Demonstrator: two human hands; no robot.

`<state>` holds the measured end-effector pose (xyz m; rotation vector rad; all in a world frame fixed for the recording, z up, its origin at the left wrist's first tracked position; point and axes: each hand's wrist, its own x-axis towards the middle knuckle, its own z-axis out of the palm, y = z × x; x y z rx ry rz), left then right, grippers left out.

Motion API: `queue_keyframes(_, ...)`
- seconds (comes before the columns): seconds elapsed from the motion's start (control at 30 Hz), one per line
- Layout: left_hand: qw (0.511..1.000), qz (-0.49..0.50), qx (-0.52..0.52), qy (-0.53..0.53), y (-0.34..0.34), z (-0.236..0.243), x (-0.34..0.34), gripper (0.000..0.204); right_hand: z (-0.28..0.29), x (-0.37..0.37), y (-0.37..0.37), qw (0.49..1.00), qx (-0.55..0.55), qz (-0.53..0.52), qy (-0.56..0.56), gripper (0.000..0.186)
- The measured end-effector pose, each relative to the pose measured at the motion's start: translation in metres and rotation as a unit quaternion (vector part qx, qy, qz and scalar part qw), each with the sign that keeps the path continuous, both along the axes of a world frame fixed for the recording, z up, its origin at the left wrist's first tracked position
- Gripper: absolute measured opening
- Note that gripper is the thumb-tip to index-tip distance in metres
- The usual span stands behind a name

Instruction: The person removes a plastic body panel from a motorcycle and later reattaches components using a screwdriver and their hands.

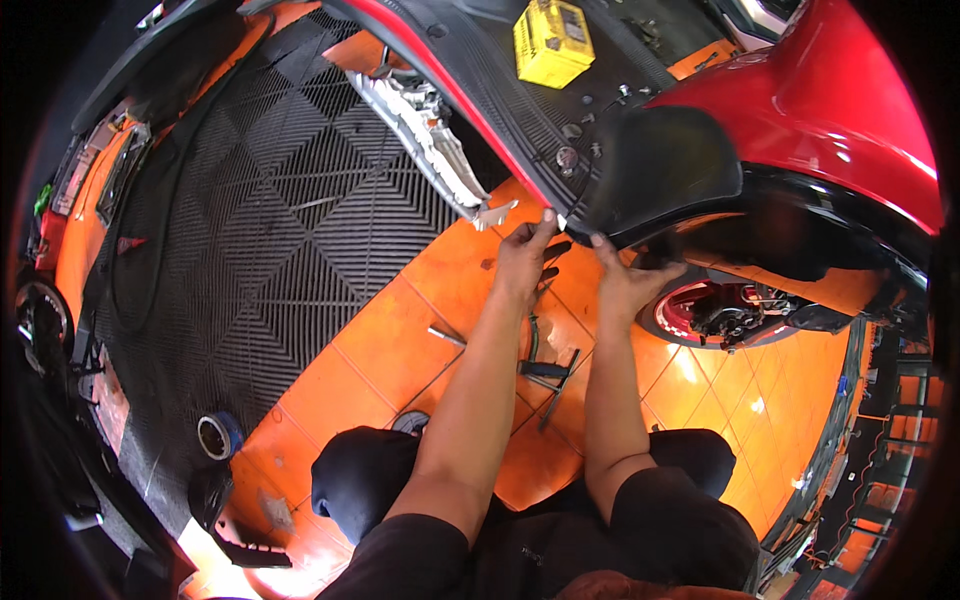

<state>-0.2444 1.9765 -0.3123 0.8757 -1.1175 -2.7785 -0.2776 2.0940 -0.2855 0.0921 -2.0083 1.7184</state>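
Left hand [520, 262]: thumb tip against the lower corner of the panel [480, 95], where its red edge ends; the other fingers are mostly in shadow below, so I cannot tell how tightly the grip closes.
Right hand [627, 287]: one digit tip up against the panel's underside, just below the black flap [670, 165]; another points out to the right. The gap between these two is wide; I cannot tell if hidden fingers hold anything.
Hand pose: the hands are near each other but apart, backs toward the camera.
Forearms: bare, reaching forward from the lower edge, the left slanting right, the right nearly straight.
Panel: dark and ribbed, running from the top down to both hands, part of the red scooter [800, 90].
On the panel: a yellow box [553, 42], with small loose parts nearer the hands.
Under the hands: a T-shaped tool [558, 388] on the orange floor [370, 365], between the forearms.
Right of the right hand: a red-rimmed wheel [690, 300].
Left: a silvery trim piece [425, 140] beside the panel.
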Motion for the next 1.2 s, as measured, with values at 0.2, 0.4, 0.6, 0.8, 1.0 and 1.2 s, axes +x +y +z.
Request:
queue_keyframes(0.2,0.895,0.307,-0.325,0.012,0.035,0.004,-0.021,0.049,0.0,-0.012,0.024,0.991,-0.06,0.047,0.113,0.089)
queue_keyframes(0.4,0.826,0.133,-0.417,0.356,0.044,0.143,-0.016,0.071,0.102,-0.017,0.068,0.959,-0.155,0.102,0.214,0.084)
queue_keyframes(0.6,0.731,0.136,-0.525,0.416,0.054,0.174,-0.023,0.087,0.158,-0.016,0.031,0.908,-0.333,0.085,0.24,0.075)
queue_keyframes(0.8,0.791,0.1,-0.446,0.407,0.068,0.171,-0.029,0.075,0.131,-0.032,0.072,0.912,-0.325,0.171,0.182,0.075)
queue_keyframes(1.0,0.766,0.108,-0.469,0.427,0.1,0.227,-0.009,0.075,0.085,-0.007,0.071,0.969,-0.127,0.208,0.038,0.05)
queue_keyframes(1.2,0.616,0.151,-0.647,0.424,0.162,0.245,-0.021,0.106,-0.12,0.055,0.049,0.911,0.157,0.193,-0.328,0.082)
